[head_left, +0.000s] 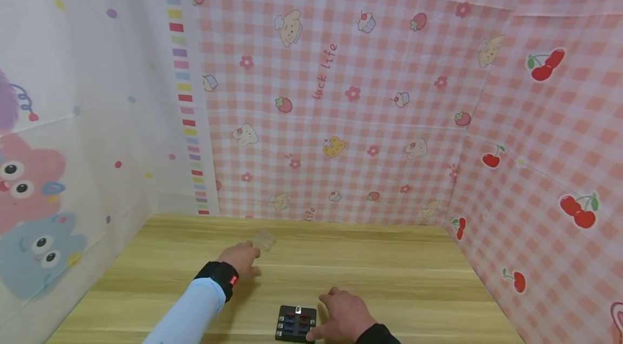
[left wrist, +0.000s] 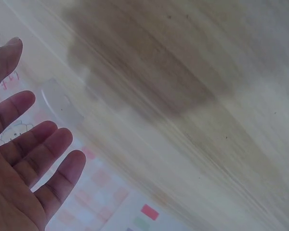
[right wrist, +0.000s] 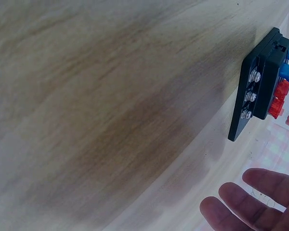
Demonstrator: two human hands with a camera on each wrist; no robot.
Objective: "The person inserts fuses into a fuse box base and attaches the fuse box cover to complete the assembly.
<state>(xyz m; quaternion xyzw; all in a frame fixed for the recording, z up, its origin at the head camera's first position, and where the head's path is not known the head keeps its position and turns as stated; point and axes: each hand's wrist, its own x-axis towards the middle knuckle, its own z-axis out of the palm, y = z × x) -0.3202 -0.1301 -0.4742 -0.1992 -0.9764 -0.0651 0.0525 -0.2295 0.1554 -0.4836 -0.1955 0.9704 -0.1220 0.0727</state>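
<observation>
A black fuse block (head_left: 296, 323) lies on the table near its front, with blue and red blade fuses (right wrist: 282, 91) in its raised middle and metal screw terminals along its sides. My right hand (head_left: 346, 316) is just right of it, thumb at the block's near right corner; whether the thumb touches cannot be told. Its other fingers (right wrist: 245, 199) spread loosely over the wood. Farther back, my left hand (head_left: 240, 260) reaches toward a clear plastic cover (head_left: 265, 239). In the left wrist view the fingers are apart and the cover (left wrist: 61, 103) shows just beyond their tips.
The wood-grain table (head_left: 370, 257) meets a pink checked curtain (head_left: 336, 117) at the back and another at the right. A pale curtain with cartoon figures (head_left: 39, 214) hangs along the left edge.
</observation>
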